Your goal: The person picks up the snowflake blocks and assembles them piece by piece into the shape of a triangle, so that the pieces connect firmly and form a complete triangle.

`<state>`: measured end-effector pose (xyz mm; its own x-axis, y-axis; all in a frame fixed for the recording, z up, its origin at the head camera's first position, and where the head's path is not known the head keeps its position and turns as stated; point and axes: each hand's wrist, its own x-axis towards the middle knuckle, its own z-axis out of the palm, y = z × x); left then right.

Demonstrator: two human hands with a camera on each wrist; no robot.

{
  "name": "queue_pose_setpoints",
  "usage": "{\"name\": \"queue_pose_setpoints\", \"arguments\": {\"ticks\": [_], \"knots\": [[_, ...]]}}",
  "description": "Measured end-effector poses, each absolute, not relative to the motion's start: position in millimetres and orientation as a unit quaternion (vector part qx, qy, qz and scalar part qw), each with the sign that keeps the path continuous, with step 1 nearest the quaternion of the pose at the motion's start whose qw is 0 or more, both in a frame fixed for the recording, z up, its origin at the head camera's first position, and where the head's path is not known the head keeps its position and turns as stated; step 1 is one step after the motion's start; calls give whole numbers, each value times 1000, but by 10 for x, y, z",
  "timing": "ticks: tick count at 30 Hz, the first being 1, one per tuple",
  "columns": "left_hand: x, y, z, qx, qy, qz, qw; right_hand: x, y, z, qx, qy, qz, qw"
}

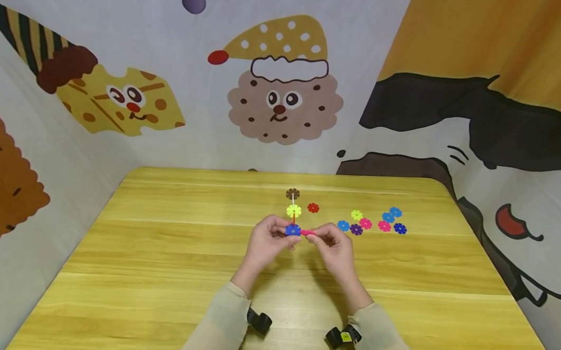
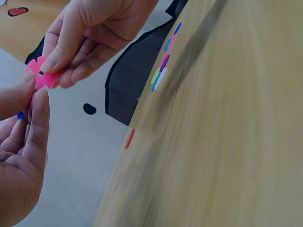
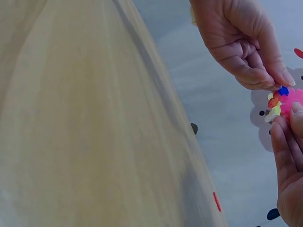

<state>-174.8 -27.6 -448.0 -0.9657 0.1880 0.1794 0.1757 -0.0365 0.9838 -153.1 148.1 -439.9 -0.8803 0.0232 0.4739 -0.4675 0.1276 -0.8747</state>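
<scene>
A chain of notched plastic discs is held up over the table. From its far end it runs from a brown disc (image 1: 289,194) through a white one (image 1: 293,201), a yellow one (image 1: 290,211) and a red-orange one (image 1: 294,219) to a blue disc (image 1: 289,230). My left hand (image 1: 267,240) pinches the blue disc between thumb and fingers. Between the thumb and fingers of my right hand (image 1: 337,248) is a pink disc (image 2: 40,82), set edge-on against the blue disc's right side. In the right wrist view, the pink disc overlaps the chain.
A loose red disc (image 1: 310,208) lies just right of the chain. Farther right are several more discs, among them a yellow-green one (image 1: 353,215), a purple one (image 1: 353,229) and a dark blue one (image 1: 397,228). A patterned cloth (image 1: 191,149) hangs behind the wooden table (image 1: 161,274).
</scene>
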Motion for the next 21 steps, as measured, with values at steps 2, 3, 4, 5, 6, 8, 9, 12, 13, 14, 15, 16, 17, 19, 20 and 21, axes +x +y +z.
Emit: {"name": "queue_pose_setpoints", "arguments": {"ticks": [2, 3, 4, 5, 6, 8, 9, 12, 13, 14, 15, 16, 17, 19, 20, 21], "knots": [[-1750, -269, -4484, 131, 695, 707, 4, -1532, 1476, -4408, 156, -726, 641, 192], [-1750, -264, -4485, 131, 696, 706, 4, -1532, 1472, -4412, 159, -727, 639, 194], [-1750, -259, -4487, 130, 697, 705, 4, -1532, 1469, -4416, 162, -729, 636, 196], [-1747, -256, -4485, 130, 699, 703, 4, -1530, 1465, -4421, 165, -732, 631, 200], [-1749, -253, -4486, 129, 702, 701, 4, -1527, 1461, -4423, 167, -733, 627, 203], [-1750, -249, -4485, 130, 703, 699, 5, -1527, 1453, -4422, 172, -739, 618, 208], [-1751, -249, -4485, 131, 703, 699, 5, -1526, 1450, -4421, 171, -741, 615, 209], [-1757, -255, -4486, 132, 700, 702, 7, -1530, 1447, -4414, 168, -746, 611, 201], [-1758, -258, -4485, 132, 698, 703, 8, -1533, 1448, -4410, 168, -749, 610, 198], [-1758, -262, -4484, 133, 698, 704, 8, -1534, 1450, -4405, 168, -750, 610, 194], [-1761, -265, -4483, 132, 698, 704, 8, -1536, 1454, -4402, 169, -752, 608, 190], [-1762, -269, -4482, 131, 699, 703, 7, -1541, 1459, -4400, 172, -753, 607, 188], [-1761, -274, -4479, 129, 698, 704, 6, -1546, 1465, -4398, 177, -753, 606, 185], [-1764, -283, -4475, 125, 698, 705, 3, -1555, 1480, -4394, 188, -755, 603, 178], [-1766, -287, -4475, 123, 699, 705, 3, -1558, 1492, -4394, 192, -756, 601, 175], [-1767, -292, -4474, 122, 699, 705, 3, -1560, 1504, -4392, 194, -758, 600, 169]]}}
